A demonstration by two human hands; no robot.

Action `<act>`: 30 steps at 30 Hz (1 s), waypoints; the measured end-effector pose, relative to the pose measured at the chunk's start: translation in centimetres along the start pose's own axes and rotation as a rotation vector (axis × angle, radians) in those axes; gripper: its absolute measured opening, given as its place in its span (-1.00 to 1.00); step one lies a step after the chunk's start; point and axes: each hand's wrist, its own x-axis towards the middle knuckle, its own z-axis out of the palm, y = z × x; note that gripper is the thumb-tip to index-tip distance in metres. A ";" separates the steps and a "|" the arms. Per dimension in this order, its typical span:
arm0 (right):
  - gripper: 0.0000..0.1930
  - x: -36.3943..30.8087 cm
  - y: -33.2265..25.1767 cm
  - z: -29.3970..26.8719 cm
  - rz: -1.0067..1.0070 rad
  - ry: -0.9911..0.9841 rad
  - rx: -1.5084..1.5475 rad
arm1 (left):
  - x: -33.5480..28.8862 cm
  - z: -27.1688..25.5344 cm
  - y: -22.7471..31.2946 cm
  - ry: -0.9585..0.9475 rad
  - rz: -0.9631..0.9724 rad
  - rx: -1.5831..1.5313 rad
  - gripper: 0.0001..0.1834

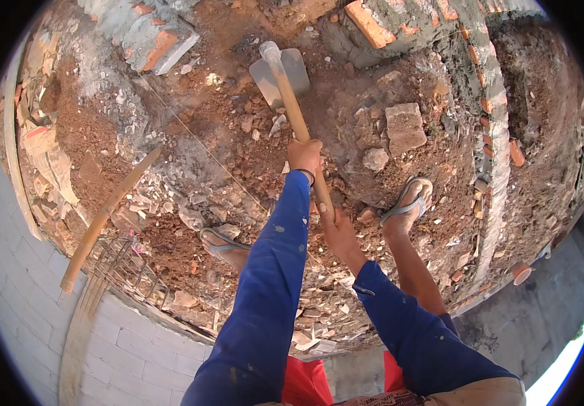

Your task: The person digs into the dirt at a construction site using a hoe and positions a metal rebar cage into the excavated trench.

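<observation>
A hoe with a wooden handle (293, 107) and a broad, flat metal blade (265, 82) reaches away from me over loose reddish soil. My left hand (305, 155) wraps round the handle about midway. Nearer to my body, my right hand (341, 233) grips the handle's lower end. The blade lies at or just over the soil; whether it touches I cannot tell. Both forearms are in blue sleeves, and a dark band circles my left wrist. My sandalled feet stand apart on the rubble, the left foot (224, 245) and the right foot (414, 203) on either side of the handle.
A thin string (200, 142) runs slantwise across the ground. To the left leans a wooden pole (105, 220) near a bundle of metal rods (139, 267) and a grey block wall (129, 338). A mortared brick footing (498, 142) runs along the right. A square stone (405, 128) lies beyond my right foot.
</observation>
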 end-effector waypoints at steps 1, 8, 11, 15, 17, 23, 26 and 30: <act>-0.44 -1.9 1.7 -1.8 0.078 -0.103 0.095 | -1.6 1.4 -1.7 0.071 -0.050 -0.006 -0.75; -0.62 -17.6 2.0 -9.2 0.023 -0.177 -0.099 | -21.5 -1.0 -2.0 0.003 -0.091 -0.326 -0.78; -0.64 -7.5 -2.5 -8.4 -0.437 -0.159 -0.116 | -20.4 -2.5 9.0 0.089 0.303 -0.366 -0.81; -0.53 4.3 -6.9 -7.4 -0.411 -0.176 -0.094 | -10.4 -1.2 13.4 0.085 0.575 -0.341 -0.80; -0.48 3.9 -2.1 -6.5 -0.196 -0.097 -0.034 | -6.2 2.0 6.5 0.028 0.302 -0.282 -0.77; -0.44 -2.6 -3.1 -5.8 0.311 -0.188 0.428 | -1.1 3.8 -0.1 -0.097 -0.147 0.051 -0.86; -0.49 -5.2 -4.7 -6.4 0.292 -0.205 0.383 | -2.0 2.6 -0.9 -0.146 -0.152 -0.009 -0.86; -0.53 -17.1 1.3 -8.7 0.238 -0.118 0.078 | -17.9 0.3 -3.2 -0.141 -0.258 -0.084 -0.83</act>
